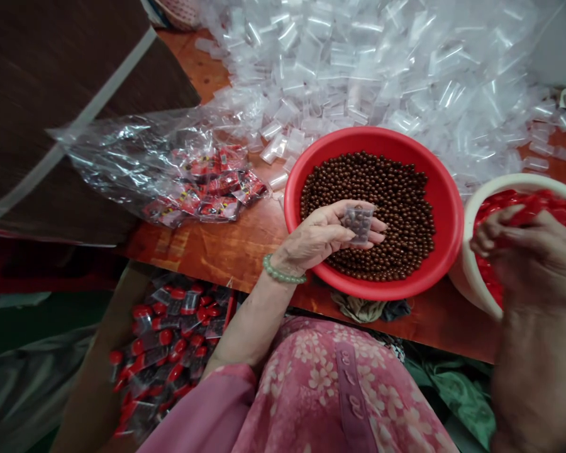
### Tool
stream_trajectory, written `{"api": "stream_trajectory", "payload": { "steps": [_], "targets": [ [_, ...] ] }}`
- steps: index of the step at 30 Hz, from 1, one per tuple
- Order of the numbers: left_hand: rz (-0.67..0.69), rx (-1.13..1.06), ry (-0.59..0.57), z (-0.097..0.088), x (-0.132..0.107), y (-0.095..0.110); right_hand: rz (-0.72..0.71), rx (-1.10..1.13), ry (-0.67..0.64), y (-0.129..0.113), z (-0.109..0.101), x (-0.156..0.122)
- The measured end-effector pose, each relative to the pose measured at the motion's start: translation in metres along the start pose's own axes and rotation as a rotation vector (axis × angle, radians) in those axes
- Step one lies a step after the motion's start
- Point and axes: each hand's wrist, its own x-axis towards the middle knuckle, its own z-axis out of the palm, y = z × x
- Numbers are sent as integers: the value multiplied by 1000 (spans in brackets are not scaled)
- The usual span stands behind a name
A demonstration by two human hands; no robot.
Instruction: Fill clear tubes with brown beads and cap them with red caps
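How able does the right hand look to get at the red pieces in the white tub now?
Yes, most likely: the right hand is at the open white tub, close to the red pieces, and no lid or other thing shows in between.

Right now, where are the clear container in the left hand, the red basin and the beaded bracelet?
Clear container [359, 225]: head view, its middle.
Red basin [382, 290]: head view, its near rim.
Beaded bracelet [282, 275]: head view, its green beads.

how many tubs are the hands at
2: a red tub of brown balls at the left hand, and a white tub of red pieces, partly hidden by the right hand.
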Motion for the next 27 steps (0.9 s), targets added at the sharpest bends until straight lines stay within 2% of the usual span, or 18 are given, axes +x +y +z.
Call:
{"api": "stream_trajectory", "payload": {
  "steps": [4,6,9,11,16,22,27],
  "targets": [
    [-32,-3,-13,3,-1,2,-50,89,-49,-38,35,34],
    [-58,-19,-33,4,-1,3,-71,216,-193,-50,46,51],
    [-86,-57,-57,5,0,2,-92,398,-477,-59,55,73],
    [-93,-75,-48,4,0,1,-99,452,-588,-62,57,83],
    [-111,-66,-51,3,0,1,-105,457,-698,-65,55,93],
    [-176,-24,-69,5,0,4,-142,401,-988,-71,49,105],
    [-192,-8,-83,6,1,3,-116,367,-1051,-75,50,110]
  ]
}}
